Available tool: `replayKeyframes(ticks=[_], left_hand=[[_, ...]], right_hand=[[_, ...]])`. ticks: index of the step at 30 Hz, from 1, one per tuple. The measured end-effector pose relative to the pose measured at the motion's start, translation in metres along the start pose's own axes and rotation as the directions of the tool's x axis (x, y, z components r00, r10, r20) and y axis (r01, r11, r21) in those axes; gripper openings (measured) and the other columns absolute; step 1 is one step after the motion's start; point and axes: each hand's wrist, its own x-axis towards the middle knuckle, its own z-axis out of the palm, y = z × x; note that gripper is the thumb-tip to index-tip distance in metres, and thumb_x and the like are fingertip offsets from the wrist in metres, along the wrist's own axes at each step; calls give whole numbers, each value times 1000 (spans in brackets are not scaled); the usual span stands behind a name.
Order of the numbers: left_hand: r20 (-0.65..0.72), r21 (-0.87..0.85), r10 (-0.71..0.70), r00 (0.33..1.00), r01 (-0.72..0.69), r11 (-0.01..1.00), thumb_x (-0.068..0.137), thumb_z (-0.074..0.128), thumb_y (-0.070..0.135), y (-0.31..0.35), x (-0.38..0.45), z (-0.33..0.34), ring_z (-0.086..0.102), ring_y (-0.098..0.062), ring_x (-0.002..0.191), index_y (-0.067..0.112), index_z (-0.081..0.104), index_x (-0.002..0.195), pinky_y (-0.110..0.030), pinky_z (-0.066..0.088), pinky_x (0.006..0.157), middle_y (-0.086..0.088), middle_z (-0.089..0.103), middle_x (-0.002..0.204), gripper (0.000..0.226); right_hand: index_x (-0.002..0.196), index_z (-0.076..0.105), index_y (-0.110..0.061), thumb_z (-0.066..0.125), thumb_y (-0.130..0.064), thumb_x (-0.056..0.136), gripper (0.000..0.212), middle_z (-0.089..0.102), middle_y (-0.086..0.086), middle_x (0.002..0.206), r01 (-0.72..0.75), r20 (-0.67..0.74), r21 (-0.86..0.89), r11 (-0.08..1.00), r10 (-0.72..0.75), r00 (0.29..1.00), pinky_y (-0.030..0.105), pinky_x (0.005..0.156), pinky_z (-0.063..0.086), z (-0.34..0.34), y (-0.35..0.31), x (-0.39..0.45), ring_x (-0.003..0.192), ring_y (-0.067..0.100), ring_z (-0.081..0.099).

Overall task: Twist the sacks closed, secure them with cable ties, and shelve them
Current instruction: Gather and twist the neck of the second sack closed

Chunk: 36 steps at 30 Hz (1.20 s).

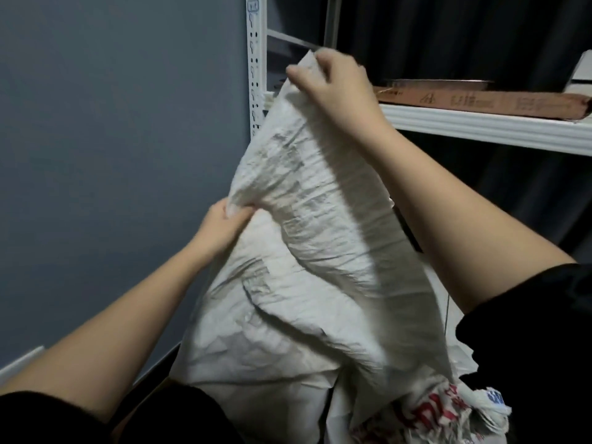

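Right hand (333, 81) raised at the shelf's (480, 126) front edge, fingers curled tight over the top corner of the white woven sack (307, 225). Left hand (224, 221) lower down by the grey wall (112, 155), pinching the other corner of the sack's mouth. Sack held up between both, its crumpled body sagging toward the lap. Second sack (432, 415), red-printed, bunched beneath near the bottom right. Flat cardboard box (480, 100) lying on the shelf.
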Motion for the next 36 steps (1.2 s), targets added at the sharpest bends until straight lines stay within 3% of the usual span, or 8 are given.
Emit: replayKeyframes(ticks=[3, 5, 9, 17, 23, 27, 32, 36], left_hand=[[-204, -20, -67, 977, 64, 998, 94, 55, 17, -6, 10, -13, 58, -14, 95, 9, 65, 108, -23, 43, 80, -4, 65, 102, 19], [-258, -7, -69, 964, 69, 998, 95, 53, 17, -9, 14, -22, 57, -14, 99, 6, 62, 117, -21, 40, 84, -3, 62, 106, 26], [-241, -137, -164, 957, 133, 982, 93, 53, 15, -12, 18, -30, 61, -19, 97, 13, 62, 112, -31, 46, 85, -4, 65, 102, 21], [168, -200, -155, 974, 187, 962, 90, 57, 3, 5, 8, -31, 60, -22, 79, 15, 65, 92, -21, 53, 60, -3, 68, 84, 14], [411, -455, -140, 901, 335, 825, 70, 68, 39, 20, -12, -5, 64, -22, 96, 14, 66, 97, -30, 54, 81, -5, 71, 97, 36], [433, -226, -78, 898, 192, 955, 46, 83, 45, 19, -21, 1, 68, -6, 82, 20, 61, 94, -21, 53, 73, 6, 72, 89, 58], [235, -139, -95, 967, 130, 982, 78, 76, 17, 12, -12, 5, 66, -17, 105, 19, 63, 113, -33, 51, 94, -2, 69, 113, 37], [247, -250, -178, 952, 240, 938, 88, 60, 4, 4, -12, -5, 69, -13, 87, 14, 65, 104, -27, 54, 79, 0, 73, 96, 20]], right_hand=[[126, 54, -16, 76, -39, 78, 57, 65, -7, 113, -183, 407, 275, 944, 58, 912, 24, 89, 49, 2, 15, -27, 102, 8, 63], [125, 52, -22, 83, -36, 69, 65, 65, -5, 119, -252, 597, 154, 956, 113, 794, 29, 93, 52, 6, 31, -46, 107, 12, 63], [100, 63, -24, 74, -23, 80, 23, 70, -3, 96, -253, 741, -135, 958, 267, 616, 30, 76, 57, 3, 60, -63, 85, 13, 68], [81, 65, -4, 58, -19, 86, 17, 63, 7, 72, -188, 252, -16, 982, 186, 950, 31, 64, 41, 11, 70, -28, 70, 20, 58], [110, 63, -11, 44, -12, 87, 30, 65, 8, 115, 16, 74, -102, 995, -8, 997, 42, 86, 48, 33, 34, -11, 110, 29, 57], [113, 60, -14, 43, -23, 92, 28, 59, 3, 118, 272, 36, -322, 907, -276, 961, 37, 76, 44, 43, 25, -14, 108, 26, 56], [96, 62, -12, 53, -20, 83, 18, 63, -3, 94, 262, -125, 41, 964, -255, 959, 40, 77, 46, 47, 13, -17, 94, 17, 59], [120, 52, -17, 67, -43, 77, 53, 54, -2, 118, 111, -33, 201, 973, -106, 994, 38, 94, 45, 43, 34, -21, 107, 11, 53]])
